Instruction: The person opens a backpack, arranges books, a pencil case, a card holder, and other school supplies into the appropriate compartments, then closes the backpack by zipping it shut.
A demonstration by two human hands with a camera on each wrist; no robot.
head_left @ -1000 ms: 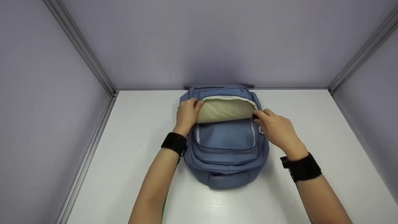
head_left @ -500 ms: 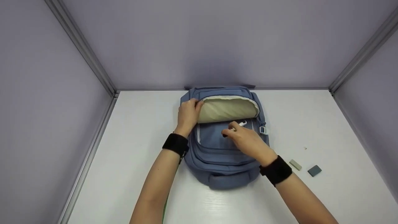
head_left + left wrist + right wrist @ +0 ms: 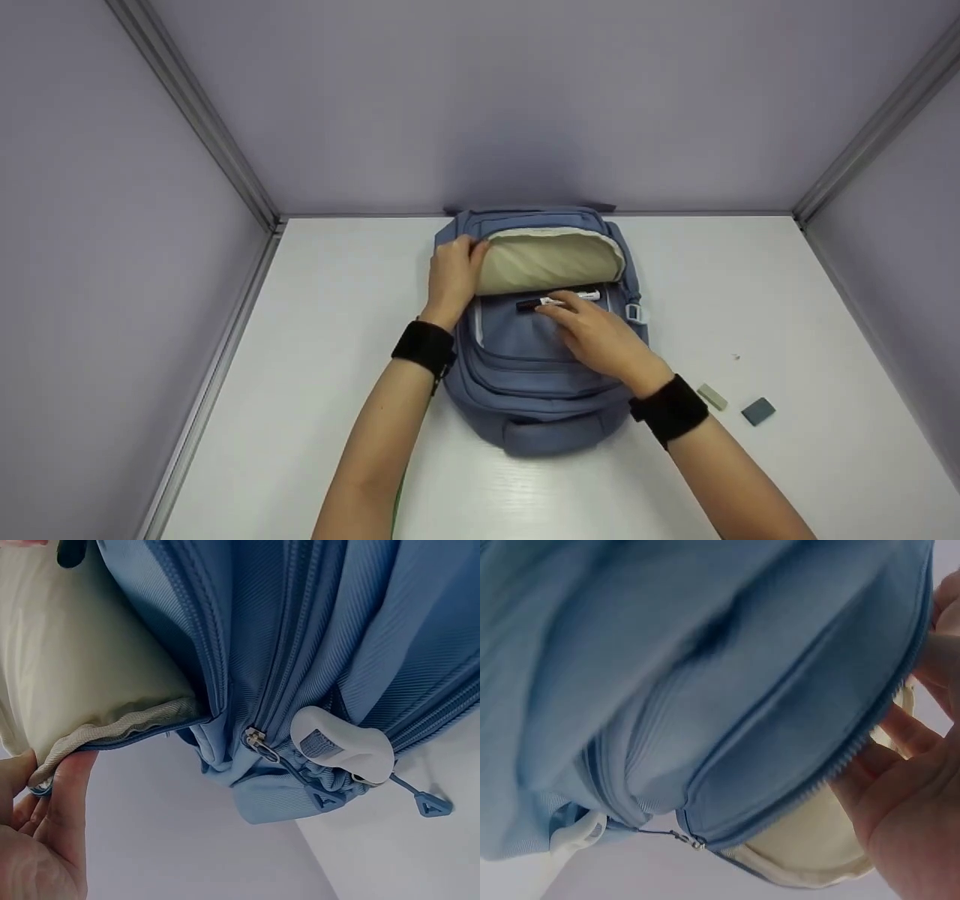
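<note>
A blue backpack [image 3: 540, 360] lies flat on the white table, its front flap folded back to show the cream lining [image 3: 551, 262]. My left hand [image 3: 471, 251] grips the left edge of that flap and holds it up. In the left wrist view its fingers [image 3: 60, 787] pinch the lining's seam. My right hand [image 3: 564, 304] pinches a black and white marker [image 3: 559, 301], which lies sideways at the mouth of the open pocket. The right wrist view shows the blue backpack [image 3: 705, 690], the cream lining [image 3: 817, 840] and my fingers [image 3: 900, 795]; the marker is hidden there.
Two small erasers, one pale [image 3: 712, 397] and one dark grey-blue [image 3: 758, 411], lie on the table [image 3: 315, 315] to the right of the backpack. Grey walls enclose the table at the back and on both sides. A white buckle [image 3: 341, 746] hangs by the backpack's zip.
My right hand left the flap's right edge and came over the front pocket with a marker, then turned it sideways at the pocket mouth. The left hand stayed put.
</note>
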